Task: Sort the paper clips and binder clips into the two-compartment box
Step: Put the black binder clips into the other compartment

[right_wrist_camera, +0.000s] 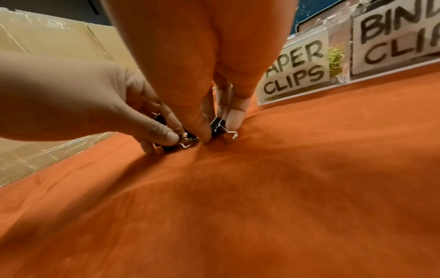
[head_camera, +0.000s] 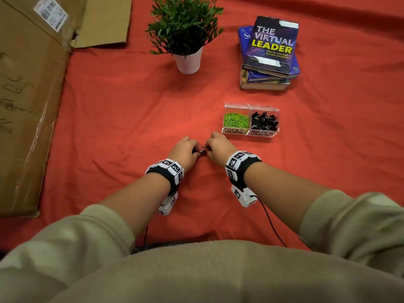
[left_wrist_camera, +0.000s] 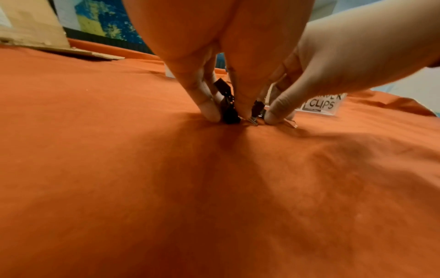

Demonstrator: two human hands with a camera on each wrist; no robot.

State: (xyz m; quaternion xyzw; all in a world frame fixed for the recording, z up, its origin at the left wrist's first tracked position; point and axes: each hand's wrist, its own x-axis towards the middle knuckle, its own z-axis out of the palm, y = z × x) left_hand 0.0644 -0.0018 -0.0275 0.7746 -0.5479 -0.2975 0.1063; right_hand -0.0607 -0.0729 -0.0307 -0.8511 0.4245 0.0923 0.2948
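loose binder clips: a few black ones with silver wire handles (head_camera: pixel 202 152) lie on the cloth between the two hands, just in front of the box's paper-clip end; the exact count is hard to tell.
left hand: left hand (head_camera: pixel 185 152) has thumb and fingertips curled down onto the cloth, pinching a black binder clip (left_wrist_camera: pixel 230 112); another black clip sits higher between its fingers.
right hand: right hand (head_camera: pixel 219 149) mirrors it, thumb and forefinger closed on a black binder clip (right_wrist_camera: pixel 218 124) whose wire handle (right_wrist_camera: pixel 231 135) rests on the cloth. the two hands' fingertips nearly touch.
box: clear two-compartment box (head_camera: pixel 250 134) stands on the cloth just beyond and to the right of the right hand. its left compartment, labelled "paper clips", holds green paper clips (head_camera: pixel 236 120); its right one, labelled "binder clips", holds a heap of black binder clips (head_camera: pixel 264 121).
surface: the desk is covered with an orange-red cloth (head_camera: pixel 122 119), softly creased and puckered where the fingertips press.
further out: a stack of books (head_camera: pixel 270 55) lies beyond the box, the top one titled "the virtual leader". a green potted plant in a white pot (head_camera: pixel 188 60) stands left of the books.
left edge: flattened brown cardboard (head_camera: pixel 28 101) with a shipping label and handwriting overlaps the cloth.
room: the wrist views show a blue and yellow patterned surface (left_wrist_camera: pixel 102 20) behind the desk, too blurred to identify.
person: beige sleeves pushed up the forearms, marker-covered wrist units with thin black cables.
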